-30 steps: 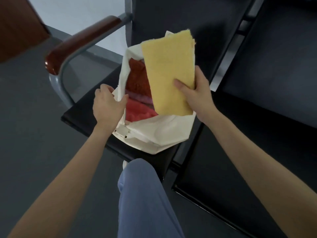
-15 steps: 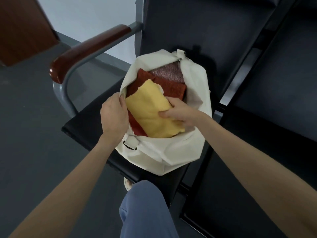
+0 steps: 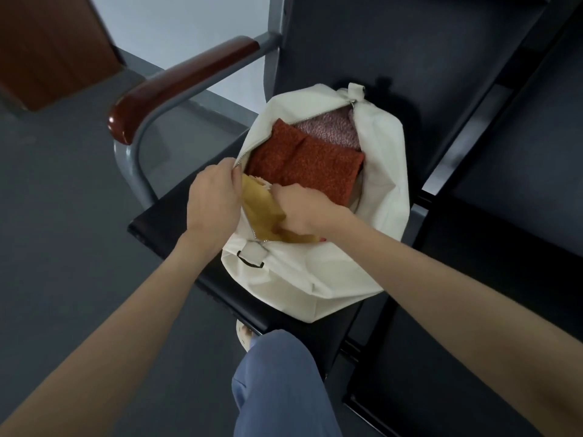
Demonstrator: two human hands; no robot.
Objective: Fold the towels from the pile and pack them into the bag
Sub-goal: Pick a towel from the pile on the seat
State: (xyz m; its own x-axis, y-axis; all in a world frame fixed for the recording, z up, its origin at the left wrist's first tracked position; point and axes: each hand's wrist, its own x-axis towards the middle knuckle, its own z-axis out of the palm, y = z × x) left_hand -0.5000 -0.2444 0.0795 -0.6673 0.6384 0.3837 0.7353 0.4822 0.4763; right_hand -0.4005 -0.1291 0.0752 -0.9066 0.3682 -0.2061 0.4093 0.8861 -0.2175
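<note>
A white zip bag (image 3: 318,279) stands open on a black chair seat. Inside it lie a folded rust-red towel (image 3: 306,165), a pinkish towel (image 3: 331,132) behind it, and a folded yellow towel (image 3: 262,212) at the near left side. My left hand (image 3: 214,200) pinches the bag's left zip edge and holds the mouth open. My right hand (image 3: 303,209) is inside the bag, pressing down on the yellow towel with its fingers bent onto it. Part of the yellow towel is hidden under that hand.
The black chair seat (image 3: 167,222) has a grey metal frame and a red-brown wooden armrest (image 3: 176,89) to the left of the bag. A second black seat (image 3: 473,310) adjoins on the right. My knee in blue trousers (image 3: 277,383) is below the bag. Grey floor lies left.
My right hand has carried the yellow towel from above the bag down into it and pushed it low on the near left side. The rust-red towel now shows more.
</note>
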